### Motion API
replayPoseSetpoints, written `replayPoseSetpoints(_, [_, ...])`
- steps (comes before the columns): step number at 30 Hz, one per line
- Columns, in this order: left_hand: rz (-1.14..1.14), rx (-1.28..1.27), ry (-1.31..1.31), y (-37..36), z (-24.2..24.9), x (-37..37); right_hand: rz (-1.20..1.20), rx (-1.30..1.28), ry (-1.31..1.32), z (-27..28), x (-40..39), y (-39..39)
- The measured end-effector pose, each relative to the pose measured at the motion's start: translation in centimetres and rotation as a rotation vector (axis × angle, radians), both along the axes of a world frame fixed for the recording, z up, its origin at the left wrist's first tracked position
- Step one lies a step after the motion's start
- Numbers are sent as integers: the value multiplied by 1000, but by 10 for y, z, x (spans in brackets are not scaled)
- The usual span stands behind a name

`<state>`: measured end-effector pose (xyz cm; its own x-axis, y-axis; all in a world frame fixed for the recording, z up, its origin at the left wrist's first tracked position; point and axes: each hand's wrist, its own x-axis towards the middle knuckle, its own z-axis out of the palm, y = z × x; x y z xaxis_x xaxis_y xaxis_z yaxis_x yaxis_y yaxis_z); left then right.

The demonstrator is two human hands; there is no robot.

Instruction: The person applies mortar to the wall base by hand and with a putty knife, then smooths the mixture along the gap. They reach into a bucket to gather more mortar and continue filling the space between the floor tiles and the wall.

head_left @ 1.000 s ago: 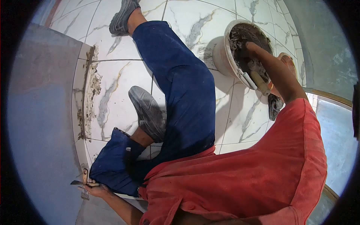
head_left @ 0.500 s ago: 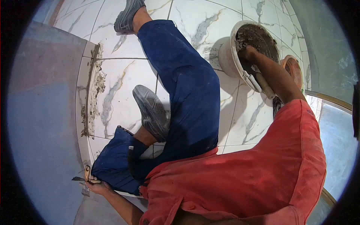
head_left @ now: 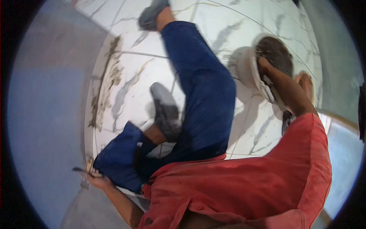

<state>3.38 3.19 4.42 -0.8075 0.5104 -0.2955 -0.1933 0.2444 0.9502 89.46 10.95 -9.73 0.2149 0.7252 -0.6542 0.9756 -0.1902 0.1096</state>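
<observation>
My left hand (head_left: 98, 181), low at the left by the wall, is closed around a hand tool (head_left: 90, 166) with a dark blade and a wooden handle; motion blurs its details. On the other side, my right hand (head_left: 262, 65) reaches over the rim and into a white bucket (head_left: 244, 69). Dark grey wet mortar (head_left: 276, 53) fills the inside, and the fingers of that hand are hidden down in it. Close to the near rim, under my right forearm, a pale handle shows in part.
An orange bucket (head_left: 305, 84) stands just behind the white one. Marbled white tiles (head_left: 131, 82) cover the floor under my bent legs. Mortar smears (head_left: 110, 82) run along the foot of the blue-grey wall (head_left: 45, 122) at left. A doorway edge (head_left: 341, 121) is at right.
The whole view has shifted, so the floor, legs and buckets sit farther right and slightly lower, with more blur. My right hand stays in the bucket and my left keeps the tool.
</observation>
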Motion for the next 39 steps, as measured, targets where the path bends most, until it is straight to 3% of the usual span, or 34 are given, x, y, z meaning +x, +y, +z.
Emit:
replayPoseSetpoints(3, [-17, 37, 81, -8, -18, -30, 1, -40, 26, -13, 1, 3])
replayPoseSetpoints(4, [119, 55, 130, 0, -15, -16, -13, -48, 49, -15, 2, 3])
replayPoseSetpoints(7, [7, 148, 124, -7, -15, -16, -73, -80, 110, -15, 10, -7])
replayPoseSetpoints(11, [20, 199, 100, -9, -18, -18, -204, -88, 290, 7, 36, -17])
replayPoseSetpoints(15, [46, 257, 50, -5, -5, -4, -700, 110, 706, 76, 64, -18])
replayPoseSetpoints(20, [-10, 376, 34, -13, -16, -17, -781, 578, 783, 230, -61, 24])
replayPoseSetpoints(22, [-27, 402, 21, -14, -18, -19, -691, 610, 860, 254, -123, 49])
replayPoseSetpoints(25, [-45, 408, -35, -19, -28, -33, -516, 430, 996, 246, -224, 97])
replayPoseSetpoints(26, [-31, 412, -33, -18, -26, -33, -511, 473, 1050, 237, -280, 110])
replayPoseSetpoints(29, [22, 399, -56, -17, -22, -26, -455, 284, 1344, 155, -384, 167])
replayPoseSetpoints(33, [15, 439, -129, -26, -36, -40, -783, 57, 1507, 58, -501, 234])
replayPoseSetpoints(36, [-26, 443, -121, -24, -30, -33, -1014, 128, 1507, 16, -548, 269])
replayPoseSetpoints(39, [65, 366, -103, -18, -25, -28, -1097, 218, 1460, 3, -567, 284])
